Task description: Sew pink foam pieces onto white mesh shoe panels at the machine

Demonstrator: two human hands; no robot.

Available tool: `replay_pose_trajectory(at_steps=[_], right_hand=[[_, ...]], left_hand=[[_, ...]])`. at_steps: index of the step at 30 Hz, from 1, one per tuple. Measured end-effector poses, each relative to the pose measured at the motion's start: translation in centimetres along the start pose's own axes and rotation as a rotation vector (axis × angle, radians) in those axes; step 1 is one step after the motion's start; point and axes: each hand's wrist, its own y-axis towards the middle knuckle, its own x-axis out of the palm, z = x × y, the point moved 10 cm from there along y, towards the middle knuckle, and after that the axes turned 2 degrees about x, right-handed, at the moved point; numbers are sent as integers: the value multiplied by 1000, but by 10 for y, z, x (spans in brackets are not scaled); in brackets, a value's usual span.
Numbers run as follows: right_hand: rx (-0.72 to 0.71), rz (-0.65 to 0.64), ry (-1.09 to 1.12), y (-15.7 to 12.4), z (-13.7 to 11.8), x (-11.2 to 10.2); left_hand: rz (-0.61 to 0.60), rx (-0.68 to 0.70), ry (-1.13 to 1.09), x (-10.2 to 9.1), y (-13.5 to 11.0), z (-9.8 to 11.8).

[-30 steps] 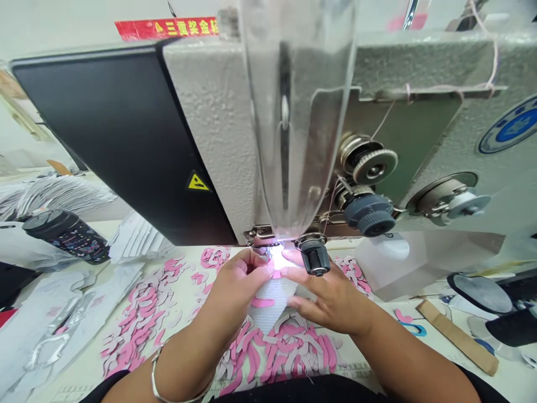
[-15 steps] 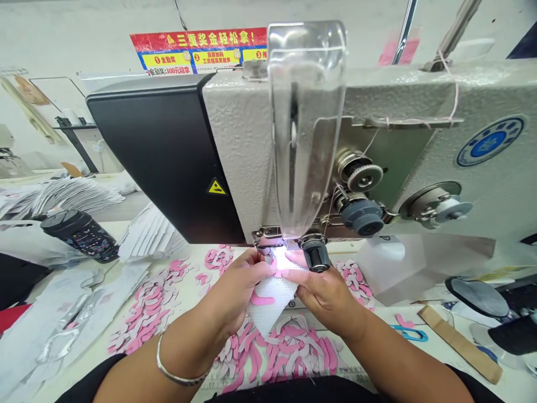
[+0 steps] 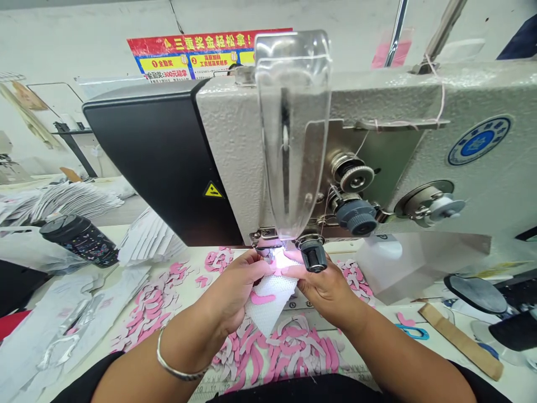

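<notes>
Closest in: left hand (image 3: 235, 291), fingers curled in, pinching the top edge of a white mesh fabric piece (image 3: 271, 302) between thumb and fingertips. Silver bangle (image 3: 176, 358) on that wrist. Right hand (image 3: 325, 290) mostly closed too, fingers together, holding the mesh's other side, index finger reaching in toward the lit needle area. Mesh hangs tilted between both hands, top edge right at the presser foot (image 3: 268, 245), with a curved pink foam strip (image 3: 263, 298) lying on it. Under and around the hands, heaps of pink and grey foam cutouts (image 3: 279, 352) cover the white table (image 3: 191, 243), more in a second heap (image 3: 149, 308) to the left.

Above the hands, sewing machine head (image 3: 226, 151) with clear plastic guard (image 3: 291, 129) in front, black knob (image 3: 314, 254) just right of the needle area, thread tension discs (image 3: 356, 178) on its face.

Left on the table, grey cut sheets (image 3: 62, 330), black patterned bottle (image 3: 79, 240), stacked white pieces (image 3: 149, 239). Right, cardboard strip (image 3: 460, 340) and blue-handled snips (image 3: 413, 333). Farther off, red and yellow poster (image 3: 205, 53) on the wall.
</notes>
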Motion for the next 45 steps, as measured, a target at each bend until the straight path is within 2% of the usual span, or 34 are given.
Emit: replay_pose_trajectory(at_steps=[10, 14, 22, 27, 37, 45], right_hand=[[3, 19, 38, 0, 1, -1], [16, 16, 32, -1, 3, 0], [-19, 15, 0, -3, 7, 3], [-19, 10, 10, 0, 7, 1], [3, -43, -35, 3, 8, 0], [-7, -34, 41, 1, 16, 3]], left_hand=[[-2, -8, -4, 3, -2, 2], [-38, 24, 19, 4, -1, 3], [-27, 93, 141, -1, -8, 8], [6, 75, 119, -1, -8, 6], [-33, 36, 81, 2, -9, -3], [-9, 39, 79, -1, -7, -2]])
